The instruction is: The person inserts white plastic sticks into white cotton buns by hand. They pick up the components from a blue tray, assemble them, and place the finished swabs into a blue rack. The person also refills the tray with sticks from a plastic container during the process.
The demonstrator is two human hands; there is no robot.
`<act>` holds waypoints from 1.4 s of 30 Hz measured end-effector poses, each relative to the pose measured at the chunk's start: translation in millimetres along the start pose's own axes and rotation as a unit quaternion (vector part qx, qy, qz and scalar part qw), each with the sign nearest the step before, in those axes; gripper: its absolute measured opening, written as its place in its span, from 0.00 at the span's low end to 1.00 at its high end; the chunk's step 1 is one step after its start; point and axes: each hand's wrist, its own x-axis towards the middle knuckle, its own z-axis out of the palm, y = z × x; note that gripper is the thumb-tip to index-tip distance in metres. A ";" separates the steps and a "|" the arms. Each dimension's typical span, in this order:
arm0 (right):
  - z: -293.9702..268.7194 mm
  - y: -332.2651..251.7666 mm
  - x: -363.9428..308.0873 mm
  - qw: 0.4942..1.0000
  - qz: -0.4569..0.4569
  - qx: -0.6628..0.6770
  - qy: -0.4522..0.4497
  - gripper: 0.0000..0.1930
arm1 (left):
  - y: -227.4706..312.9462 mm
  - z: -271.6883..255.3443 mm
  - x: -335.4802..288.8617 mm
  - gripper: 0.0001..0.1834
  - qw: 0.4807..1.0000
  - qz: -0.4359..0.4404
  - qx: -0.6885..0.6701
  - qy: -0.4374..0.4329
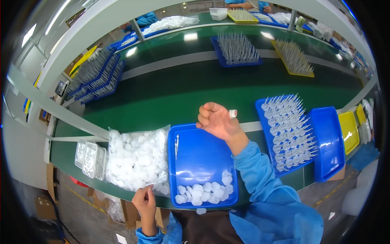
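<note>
A blue plastic tray [205, 156] sits on a green tabletop [154, 95], with translucent white plastic discs [205, 192] clustered at its near end. The right hand [219, 123] hovers over the tray's far right corner, its grip loose, nothing visible in it. The left hand [144, 203] is near a clear bag of white pieces [138, 158]; I cannot tell whether it grasps anything. 1 stray disc [201, 211] shows outside the near rim; a brushing sleeve [256, 162] could knock it down.
</note>
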 end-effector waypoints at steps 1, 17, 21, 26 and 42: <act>-1.3 1.8 -1.0 1.000 0.009 -0.015 -0.008 0.42 | -5.9 -2.1 2.5 0.04 1.000 0.007 -0.002 -0.004; -5.7 13.1 -23.4 0.965 -0.019 -0.229 0.124 0.05 | -1.7 18.4 72.3 0.09 0.963 0.185 -0.106 -0.166; -16.6 0.4 -38.6 0.953 -0.023 -0.254 0.164 0.03 | 0.7 26.9 71.1 0.09 0.962 0.174 -0.114 -0.175; -13.4 -7.1 -40.8 0.935 -0.011 -0.263 0.239 0.04 | 13.7 25.0 61.1 0.08 0.969 0.157 -0.120 -0.150; -40.8 -32.7 -46.4 0.936 -0.070 -0.290 0.185 0.33 | -17.2 -25.2 -132.3 0.04 0.993 -0.056 -0.063 -0.077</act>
